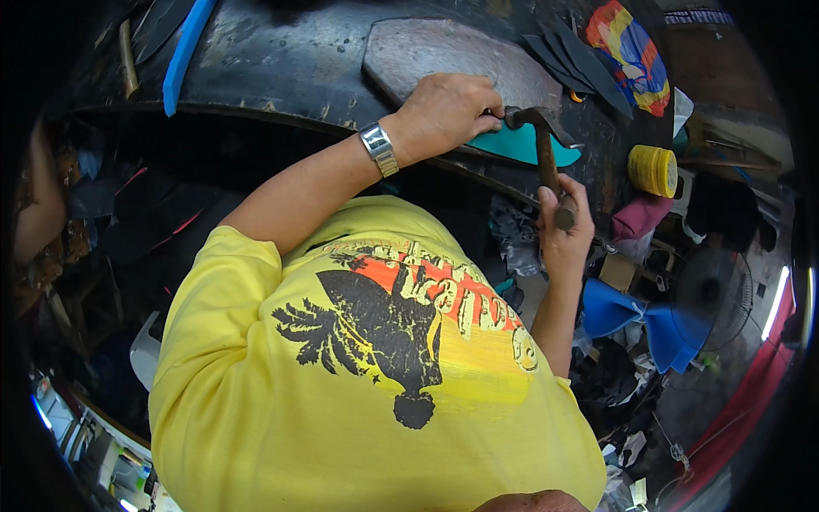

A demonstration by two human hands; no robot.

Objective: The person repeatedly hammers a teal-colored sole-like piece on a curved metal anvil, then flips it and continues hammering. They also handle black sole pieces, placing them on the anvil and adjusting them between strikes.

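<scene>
The hammer (547, 158) has a dull, dark metal head (536, 118) and worn wooden handle. The teal sheet (522, 147) looks smooth and matt, the far slab (452, 53) scuffed. The watch (379, 149) is shiny metal, the shirt (230, 358) cloth, the tub (646, 171) at right plastic.

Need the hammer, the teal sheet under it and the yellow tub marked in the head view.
Hammer (547, 156): head view, on the wooden handle, below the metal head.
Teal sheet (517, 145): head view, on its flat face, left of the handle.
Yellow tub (648, 171): head view, on its side wall.
</scene>
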